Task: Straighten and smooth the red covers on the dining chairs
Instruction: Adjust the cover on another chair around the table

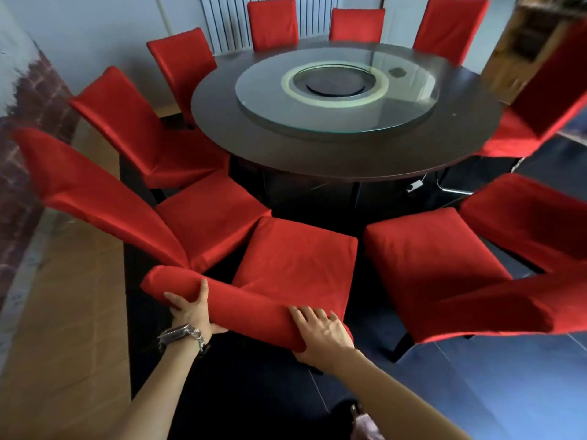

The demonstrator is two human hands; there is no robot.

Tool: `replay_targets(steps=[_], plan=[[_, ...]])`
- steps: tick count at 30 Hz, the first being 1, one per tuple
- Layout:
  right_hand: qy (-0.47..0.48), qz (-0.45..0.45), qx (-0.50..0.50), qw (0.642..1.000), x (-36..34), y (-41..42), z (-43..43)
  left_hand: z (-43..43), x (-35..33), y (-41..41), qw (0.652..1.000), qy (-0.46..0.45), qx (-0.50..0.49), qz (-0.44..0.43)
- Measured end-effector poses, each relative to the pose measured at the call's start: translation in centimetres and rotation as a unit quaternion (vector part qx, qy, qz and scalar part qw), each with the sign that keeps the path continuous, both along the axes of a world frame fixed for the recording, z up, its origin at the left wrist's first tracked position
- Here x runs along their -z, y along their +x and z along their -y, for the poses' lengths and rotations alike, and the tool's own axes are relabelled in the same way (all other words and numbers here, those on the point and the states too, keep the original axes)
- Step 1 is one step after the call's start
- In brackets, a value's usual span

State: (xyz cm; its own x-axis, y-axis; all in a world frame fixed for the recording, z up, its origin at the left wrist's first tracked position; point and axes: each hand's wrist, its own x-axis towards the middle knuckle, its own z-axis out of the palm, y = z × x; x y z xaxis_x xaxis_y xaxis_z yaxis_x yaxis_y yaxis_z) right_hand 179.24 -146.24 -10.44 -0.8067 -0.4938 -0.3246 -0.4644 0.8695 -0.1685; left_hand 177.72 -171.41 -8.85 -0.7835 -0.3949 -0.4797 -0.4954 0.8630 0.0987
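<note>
The nearest dining chair wears a red cover and stands just below me, its seat facing the table. My left hand grips the left end of the covered backrest top, thumb on the front and fingers wrapped underneath. My right hand holds the right end of that backrest, fingers spread over the red fabric and thumb below. The fabric on the seat looks fairly flat with faint creases.
Several more red-covered chairs ring the round dark table, which carries a glass turntable. One chair stands close on the right, another close on the left. A white radiator and a wooden shelf line the far side.
</note>
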Motion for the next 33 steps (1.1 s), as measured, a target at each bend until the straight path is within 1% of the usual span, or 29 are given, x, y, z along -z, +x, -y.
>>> replay_targets(steps=[2,4,10,19,27,33], plan=[[-0.005,-0.019,-0.032,0.999,0.7,0.0,-0.3,0.4,0.3,-0.3,1.0,0.009,0.016,-0.016],[0.001,-0.015,-0.048,0.999,1.0,-0.3,-0.6,0.6,0.5,-0.3,0.999,0.009,0.021,-0.031],[0.008,-0.015,-0.043,0.999,0.5,-1.0,-1.9,-0.4,0.5,0.0,0.997,0.016,0.033,-0.066],[-0.013,-0.015,-0.004,1.0,0.1,-1.5,-4.1,-2.8,-0.1,-0.7,0.997,0.045,0.036,-0.058],[-0.021,-0.03,-0.014,0.999,0.3,-2.6,-6.1,-4.6,-0.4,-1.0,0.997,0.054,0.012,-0.056],[0.0,-0.027,-0.022,0.999,0.3,-4.7,-10.7,-9.4,-0.1,-1.4,0.997,0.059,-0.002,-0.056]])
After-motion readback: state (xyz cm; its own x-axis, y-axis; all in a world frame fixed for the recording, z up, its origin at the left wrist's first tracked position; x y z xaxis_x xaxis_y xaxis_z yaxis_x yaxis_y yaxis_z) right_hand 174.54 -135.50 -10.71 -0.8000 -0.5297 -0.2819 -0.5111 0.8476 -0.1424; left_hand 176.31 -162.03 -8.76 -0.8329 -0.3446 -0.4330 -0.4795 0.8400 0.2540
